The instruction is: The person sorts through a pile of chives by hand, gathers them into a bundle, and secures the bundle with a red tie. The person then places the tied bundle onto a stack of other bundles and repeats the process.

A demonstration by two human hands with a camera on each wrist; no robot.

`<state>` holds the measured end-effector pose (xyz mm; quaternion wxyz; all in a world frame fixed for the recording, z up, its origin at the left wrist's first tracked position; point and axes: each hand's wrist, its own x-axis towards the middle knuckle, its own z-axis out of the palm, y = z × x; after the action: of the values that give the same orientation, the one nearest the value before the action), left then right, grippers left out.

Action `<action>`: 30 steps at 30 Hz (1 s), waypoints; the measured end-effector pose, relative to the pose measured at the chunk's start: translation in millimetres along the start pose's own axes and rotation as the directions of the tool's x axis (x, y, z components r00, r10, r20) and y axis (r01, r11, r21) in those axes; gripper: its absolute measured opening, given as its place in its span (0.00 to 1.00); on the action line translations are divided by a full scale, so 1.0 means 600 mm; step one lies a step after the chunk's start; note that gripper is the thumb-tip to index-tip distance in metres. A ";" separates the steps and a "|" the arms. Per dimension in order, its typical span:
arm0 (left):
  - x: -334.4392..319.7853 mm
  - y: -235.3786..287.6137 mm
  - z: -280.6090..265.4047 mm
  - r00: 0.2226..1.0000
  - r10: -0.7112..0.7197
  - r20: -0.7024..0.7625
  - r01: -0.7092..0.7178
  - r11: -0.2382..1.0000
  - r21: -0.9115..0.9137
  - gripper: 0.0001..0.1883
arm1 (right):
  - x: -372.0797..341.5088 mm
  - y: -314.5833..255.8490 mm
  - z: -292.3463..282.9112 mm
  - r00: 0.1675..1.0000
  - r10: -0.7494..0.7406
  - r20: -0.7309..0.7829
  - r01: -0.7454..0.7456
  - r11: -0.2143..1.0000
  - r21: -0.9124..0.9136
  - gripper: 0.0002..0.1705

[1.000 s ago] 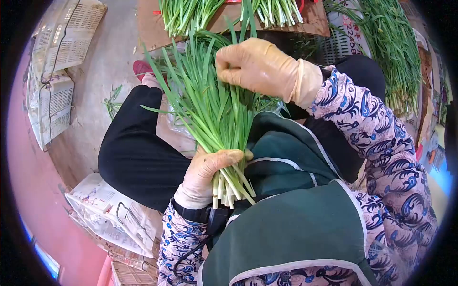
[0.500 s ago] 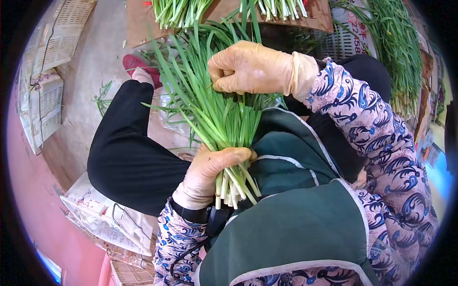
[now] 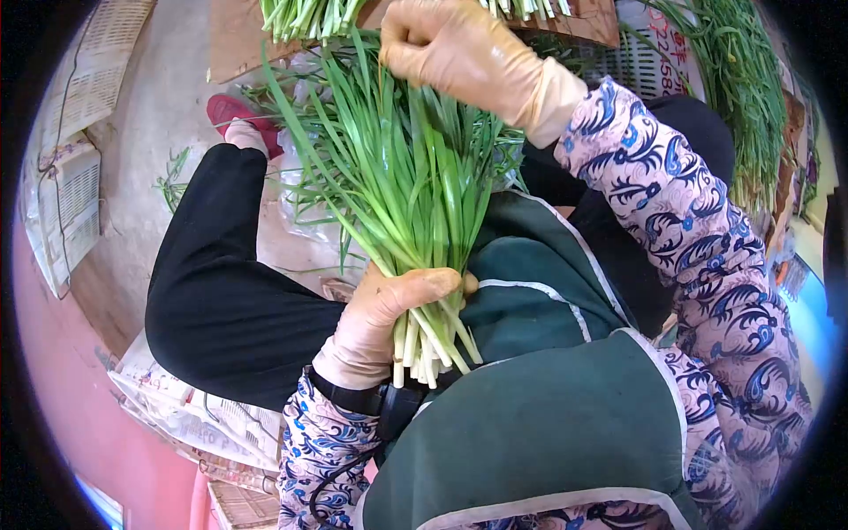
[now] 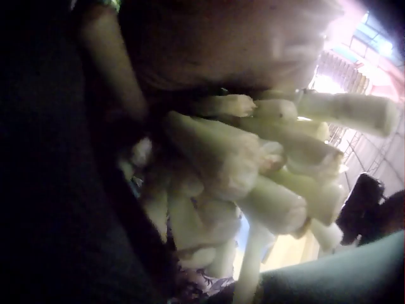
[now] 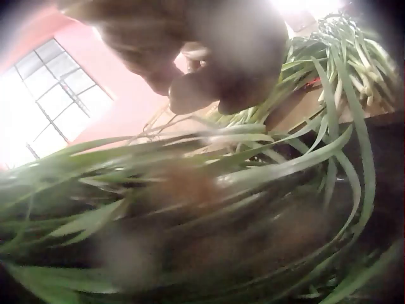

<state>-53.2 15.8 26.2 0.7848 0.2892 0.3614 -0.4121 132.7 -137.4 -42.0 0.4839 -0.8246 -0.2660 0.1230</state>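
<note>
Pink wall [image 3: 62,371] is curving along the left edge of the head view, with white plastic crates [image 3: 75,203] standing beside it on a pale floor [image 3: 181,88]. Beyond the person's knees, a brown board [image 3: 231,49] is holding bundles of greens [image 3: 309,18], and a larger heap of greens [image 3: 744,106] is lying to the right. Above the lap, near the green apron [image 3: 548,411], the left hand [image 3: 380,309] is gripping a bunch of garlic chives [image 3: 402,199] close to its white stem ends [image 3: 427,353], thumb wrapping across the front and leaves fanning away toward the board. In the left wrist view, those ends are showing in dim, blurred light. The right hand [image 3: 468,62], gloved like the left, is hovering at the upper leaves; its fingers are curling in toward the thumb and pinching a thin yellowed strand [image 3: 381,81], which is hanging just below them.
</note>
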 end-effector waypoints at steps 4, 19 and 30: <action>0.003 -0.008 -0.007 1.000 0.012 0.001 -0.012 0.998 -0.057 0.24 | 0.003 -0.025 -0.057 0.986 0.095 -0.140 -0.072 0.984 0.164 0.08; -0.020 -0.009 -0.021 0.986 0.163 -0.014 -0.163 0.972 -0.167 0.19 | -0.162 -0.106 -0.105 0.951 0.132 0.279 0.031 0.859 -0.510 0.05; -0.042 -0.005 0.000 0.982 0.184 -0.039 -0.186 0.981 -0.060 0.22 | -0.106 -0.167 -0.014 0.982 -0.105 0.154 0.147 0.943 -0.297 0.14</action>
<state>-66.1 25.2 46.3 0.8224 0.3032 0.3589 -0.3208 51.6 -139.8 45.1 0.3373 -0.8608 -0.3665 0.1049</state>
